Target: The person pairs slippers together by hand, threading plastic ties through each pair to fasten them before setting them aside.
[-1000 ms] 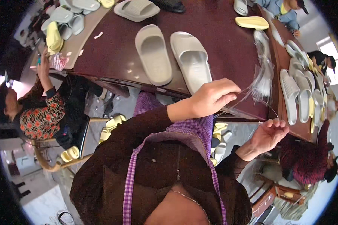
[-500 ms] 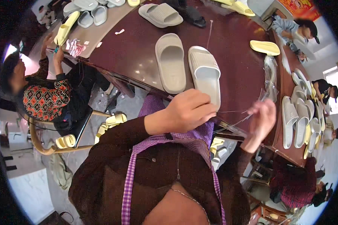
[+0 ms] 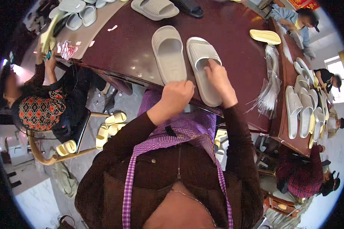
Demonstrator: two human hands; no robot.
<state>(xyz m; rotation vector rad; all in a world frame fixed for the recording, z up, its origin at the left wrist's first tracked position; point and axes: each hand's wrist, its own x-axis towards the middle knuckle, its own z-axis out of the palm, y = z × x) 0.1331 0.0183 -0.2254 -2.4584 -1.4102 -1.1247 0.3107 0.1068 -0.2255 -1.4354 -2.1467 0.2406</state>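
Two grey-beige slide slippers lie side by side at the near edge of the dark red table. My left hand [image 3: 176,97] is closed, its knuckles covering the heel end of the left slipper [image 3: 171,59]; whatever is in its fingers is hidden. Over the footbed of the right slipper [image 3: 207,89] is my right hand [image 3: 220,83], fingers bunched with the tips at the rear edge of the strap. Anything pinched there is too small to make out. To the right lies a bundle of thin clear plastic strands [image 3: 269,86].
A yellow slipper [image 3: 265,36] lies beyond the bundle. More grey slippers [image 3: 294,110] line the right table edge, and another slide [image 3: 154,9] is at the back. Small tags [image 3: 67,49] lie on the left table [image 3: 103,13]. A co-worker [image 3: 42,110] sits at left holding a yellow slipper.
My right hand has moved from the strands at right onto the right slipper. The left hand has shifted left, from the right slipper's heel to the left one's.
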